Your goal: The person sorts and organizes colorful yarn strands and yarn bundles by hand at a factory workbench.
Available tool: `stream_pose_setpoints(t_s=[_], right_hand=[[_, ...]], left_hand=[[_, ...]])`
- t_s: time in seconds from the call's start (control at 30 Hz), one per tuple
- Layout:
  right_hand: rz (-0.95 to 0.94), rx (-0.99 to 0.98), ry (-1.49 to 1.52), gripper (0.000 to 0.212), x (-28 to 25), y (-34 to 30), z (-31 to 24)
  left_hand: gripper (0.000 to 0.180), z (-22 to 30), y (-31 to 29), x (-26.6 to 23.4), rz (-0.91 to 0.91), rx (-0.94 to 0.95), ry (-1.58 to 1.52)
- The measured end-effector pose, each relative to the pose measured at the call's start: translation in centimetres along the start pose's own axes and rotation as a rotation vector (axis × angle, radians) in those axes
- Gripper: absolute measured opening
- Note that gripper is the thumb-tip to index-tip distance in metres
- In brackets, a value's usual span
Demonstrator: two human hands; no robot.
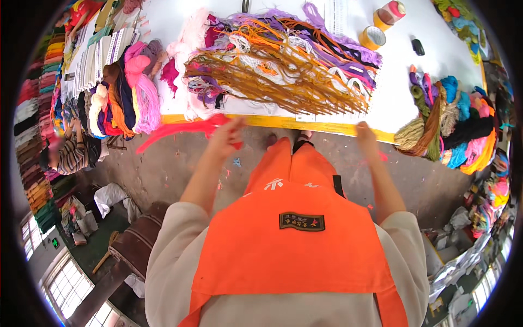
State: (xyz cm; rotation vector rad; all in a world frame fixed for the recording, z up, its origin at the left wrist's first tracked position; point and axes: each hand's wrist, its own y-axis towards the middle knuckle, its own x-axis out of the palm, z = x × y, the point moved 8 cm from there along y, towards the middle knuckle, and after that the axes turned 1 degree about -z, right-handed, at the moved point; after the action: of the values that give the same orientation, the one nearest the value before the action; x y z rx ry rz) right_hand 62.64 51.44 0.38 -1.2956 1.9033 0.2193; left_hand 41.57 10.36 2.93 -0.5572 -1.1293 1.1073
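My left hand (pixel 226 136) is closed around a bundle of red yarn (pixel 180 129) that trails out to the left, just below the yellow front edge of the white table (pixel 327 126). My right hand (pixel 366 136) hovers at the same edge further right, blurred; a bit of pink thread shows beside it, and whether it holds anything I cannot tell. On the table right in front of both hands lies a wide spread of brown, orange, purple and white yarn strands (pixel 278 65).
Heaps of coloured yarn skeins lie at the table's left (pixel 128 92) and right (pixel 452 122). Two tape rolls (pixel 372 37) and a small black object (pixel 418 47) sit at the back. A person in a striped top (pixel 68 155) is at the left by yarn shelves.
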Motion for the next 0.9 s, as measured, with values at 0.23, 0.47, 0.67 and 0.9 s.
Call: stream_pose_setpoints(t_s=[0.23,0.47,0.67,0.9], right_hand=[[-0.371,-0.189,-0.024,0.016,11.8,5.5,-11.0],[-0.438,-0.260,-0.058,0.014,12.3,6.2,-11.0],[-0.515,-0.121,-0.035,0.014,13.1,7.0,-10.5],[-0.480,-0.153,-0.007,0.019,13.1,6.9,-9.6]], left_hand=[[0.026,-8.4,10.2,7.4,0.034,-0.023,0.588],[0.024,-9.4,11.0,10.2,0.143,0.086,0.766],[0.023,-10.7,12.2,10.7,0.032,0.032,0.584],[0.020,-7.1,11.1,11.6,0.065,0.258,1.137]])
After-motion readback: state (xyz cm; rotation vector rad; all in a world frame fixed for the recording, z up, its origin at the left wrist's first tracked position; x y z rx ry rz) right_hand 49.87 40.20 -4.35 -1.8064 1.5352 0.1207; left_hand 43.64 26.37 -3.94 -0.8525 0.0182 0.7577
